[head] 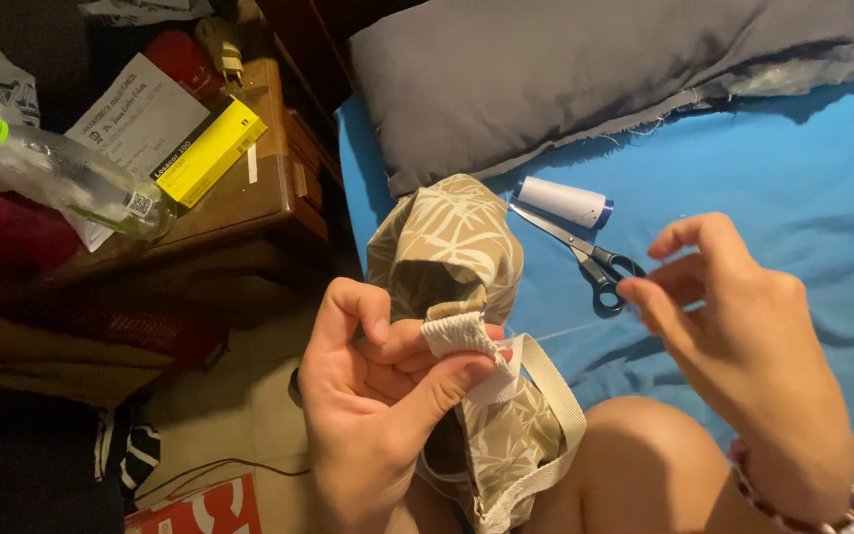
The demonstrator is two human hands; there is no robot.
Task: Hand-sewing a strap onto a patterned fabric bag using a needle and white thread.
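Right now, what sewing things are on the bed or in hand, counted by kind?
Scissors: 1
White thread spool: 1
Patterned beige garment, gripped by the left hand: 1
Thread strand, pinched by the right hand: 1
Total: 4

Scissors (585, 259) lie on the bed (793, 168) beside a thread spool (563, 202) at their eleven o'clock; a pillow (605, 69) lies behind; a bottle (61, 173) and box (208, 153) sit on the worktop (259, 193) at nine o'clock.
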